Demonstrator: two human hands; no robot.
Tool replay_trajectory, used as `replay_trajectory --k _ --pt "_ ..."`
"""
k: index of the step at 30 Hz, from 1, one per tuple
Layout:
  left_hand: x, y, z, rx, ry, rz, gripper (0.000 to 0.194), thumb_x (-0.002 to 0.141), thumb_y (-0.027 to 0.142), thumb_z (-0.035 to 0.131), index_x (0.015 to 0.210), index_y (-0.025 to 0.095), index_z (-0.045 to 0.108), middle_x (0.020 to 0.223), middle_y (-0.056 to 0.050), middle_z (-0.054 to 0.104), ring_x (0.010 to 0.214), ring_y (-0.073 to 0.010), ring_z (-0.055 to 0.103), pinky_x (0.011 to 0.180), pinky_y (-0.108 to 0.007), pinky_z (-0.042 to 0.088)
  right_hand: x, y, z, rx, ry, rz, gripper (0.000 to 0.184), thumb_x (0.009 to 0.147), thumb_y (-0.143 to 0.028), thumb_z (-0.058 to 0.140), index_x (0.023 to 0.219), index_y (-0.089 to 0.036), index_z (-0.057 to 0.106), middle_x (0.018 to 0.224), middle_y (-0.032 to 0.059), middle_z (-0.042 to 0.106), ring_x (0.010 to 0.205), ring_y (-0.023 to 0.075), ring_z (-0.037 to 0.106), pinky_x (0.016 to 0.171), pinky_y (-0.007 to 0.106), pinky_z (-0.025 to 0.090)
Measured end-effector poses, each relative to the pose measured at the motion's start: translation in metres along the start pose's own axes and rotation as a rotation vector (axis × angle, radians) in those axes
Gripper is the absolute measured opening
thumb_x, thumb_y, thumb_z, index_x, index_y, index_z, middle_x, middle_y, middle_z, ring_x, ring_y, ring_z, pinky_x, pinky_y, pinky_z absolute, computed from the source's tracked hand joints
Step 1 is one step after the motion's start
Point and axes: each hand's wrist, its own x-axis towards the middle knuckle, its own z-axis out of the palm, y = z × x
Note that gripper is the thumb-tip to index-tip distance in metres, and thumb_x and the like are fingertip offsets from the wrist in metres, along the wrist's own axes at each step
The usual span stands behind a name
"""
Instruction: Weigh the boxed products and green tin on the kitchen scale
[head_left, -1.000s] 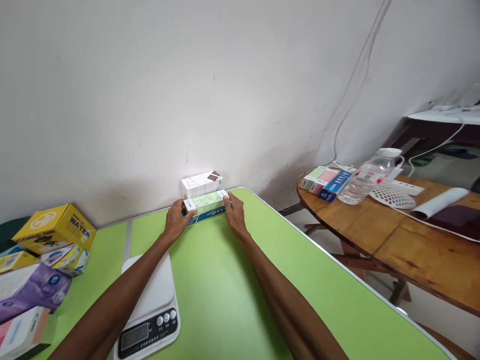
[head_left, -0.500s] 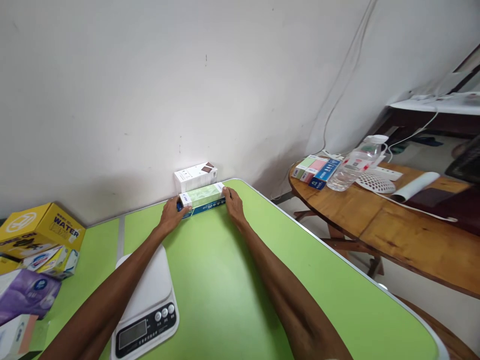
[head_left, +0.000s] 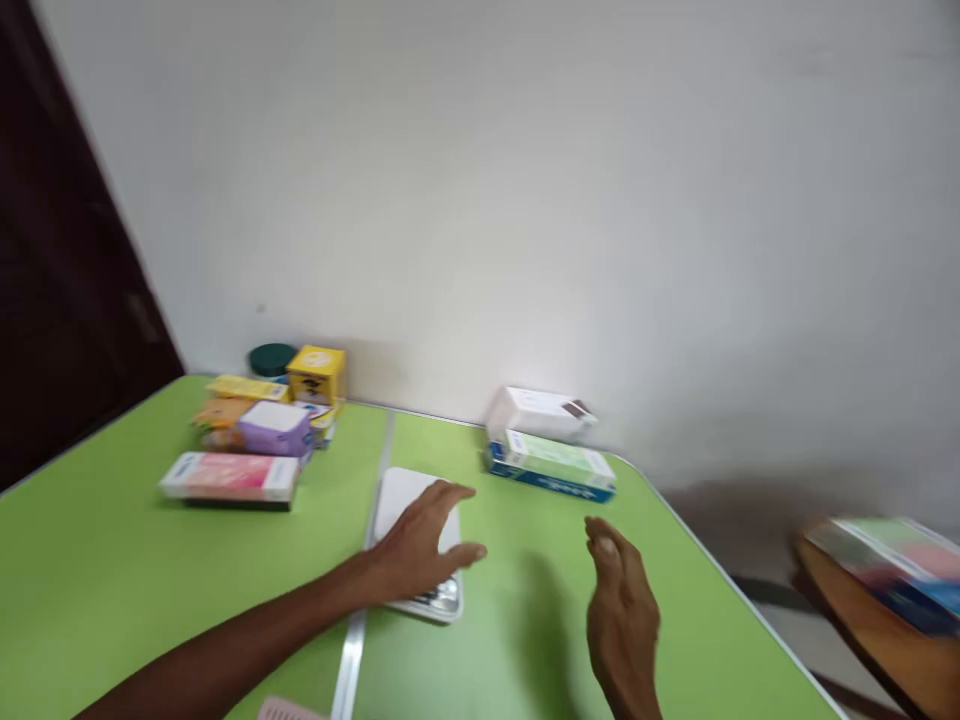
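Off-white plain wall (head_left: 480,200) behind; against it, green-topped table (head_left: 487,670) with pale edging; on this, flat white plastic scale (head_left: 401,495), partly hidden by left hand (head_left: 424,550), fingers spread, holding nothing; right hand (head_left: 624,620) empty too, fingers together, above table's right part; pale-green oblong carton (head_left: 559,457) lies atop dark-blue oblong carton (head_left: 555,484), before white oblong carton (head_left: 541,405) near wall

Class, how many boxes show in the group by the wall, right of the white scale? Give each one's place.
3 in sight: the light-green box on top of the blue box, and the white box just behind them. More may be hidden.
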Motion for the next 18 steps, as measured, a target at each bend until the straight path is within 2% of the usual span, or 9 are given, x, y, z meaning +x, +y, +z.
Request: replay_trajectory --k 2,5,8,10,12,14,16,18 --pt "-0.054 0.002 -0.022 0.059 0.104 0.016 0.060 0.092 0.038 0.067 0.147 0.024 0.049 0.144 -0.014 0.058 0.135 -0.0267 0.055 0.117 -0.045 0.045 -0.037 -0.028 0.014 0.054 -0.130 -0.079 0.058 0.096 -0.067 0.044 0.126 -0.023 0.067 0.133 0.0138 0.069 0.123 0.0359 0.064 0.108 0.054 0.044" --pt "-0.114 -0.010 -0.066 0.263 0.423 -0.051 0.059 0.096 0.036 0.061 0.151 0.022 0.043 0.149 -0.016 0.052 0.143 -0.0278 0.048 0.122 -0.049 0.039 -0.093 -0.072 0.054 0.172 -0.417 -0.205 0.049 0.098 -0.061 0.049 0.123 -0.024 0.069 0.132 0.0136 0.070 0.121 0.0343 0.066 0.105 0.052 0.050" --pt "-0.152 -0.038 -0.121 0.456 0.828 -0.183 0.065 0.096 0.041 0.058 0.152 0.016 0.038 0.154 -0.021 0.044 0.150 -0.0315 0.038 0.126 -0.054 0.030 -0.142 -0.102 0.114 0.289 -0.688 -0.224 0.046 0.097 -0.058 0.055 0.127 -0.025 0.068 0.136 0.0134 0.069 0.124 0.0328 0.066 0.105 0.050 0.052" --pt "-0.167 -0.059 -0.154 0.472 1.019 -0.303 0.073 0.095 0.046 0.056 0.154 0.009 0.032 0.159 -0.025 0.035 0.154 -0.0339 0.030 0.128 -0.055 0.024 -0.167 -0.110 0.160 0.347 -0.774 -0.166 0.055 0.096 -0.060 0.056 0.137 -0.024 0.063 0.144 0.0140 0.063 0.130 0.0323 0.062 0.110 0.051 0.050" --pt "-0.177 -0.078 -0.180 0.365 1.086 -0.456 0.079 0.094 0.050 0.053 0.155 0.006 0.029 0.161 -0.028 0.031 0.154 -0.0360 0.028 0.128 -0.056 0.023 -0.185 -0.111 0.202 0.391 -0.768 -0.098 0.069 0.093 -0.068 0.056 0.146 -0.023 0.056 0.152 0.0152 0.057 0.138 0.0334 0.056 0.113 0.053 0.046" --pt "-0.182 -0.092 -0.196 0.208 1.059 -0.617 0.078 0.094 0.053 0.049 0.153 0.006 0.031 0.159 -0.029 0.037 0.151 -0.0375 0.035 0.126 -0.057 0.026 -0.196 -0.110 0.237 0.404 -0.715 -0.046 0.084 0.086 -0.078 0.058 0.148 -0.021 0.054 0.152 0.0164 0.055 0.145 0.0358 0.047 0.117 0.055 0.041" --pt "-0.183 -0.102 -0.203 0.124 0.996 -0.734 0.073 0.094 0.056 0.045 0.148 0.008 0.040 0.152 -0.027 0.048 0.144 -0.0381 0.045 0.123 -0.058 0.031 -0.202 -0.107 0.259 0.410 -0.691 -0.020 0.090 0.083 -0.082 0.056 0.148 -0.020 0.055 0.151 0.0167 0.056 0.148 0.0368 0.043 0.119 0.055 0.038" --pt "-0.184 -0.108 -0.205 0.142 0.922 -0.795 0.071 0.092 0.061 0.042 0.140 0.010 0.049 0.142 -0.025 0.057 0.136 -0.0394 0.054 0.118 -0.059 0.038 -0.208 -0.106 0.270 0.429 -0.690 -0.046 0.085 0.087 -0.080 0.054 0.149 -0.021 0.054 0.149 0.0150 0.059 0.147 0.0353 0.044 0.120 0.053 0.038"
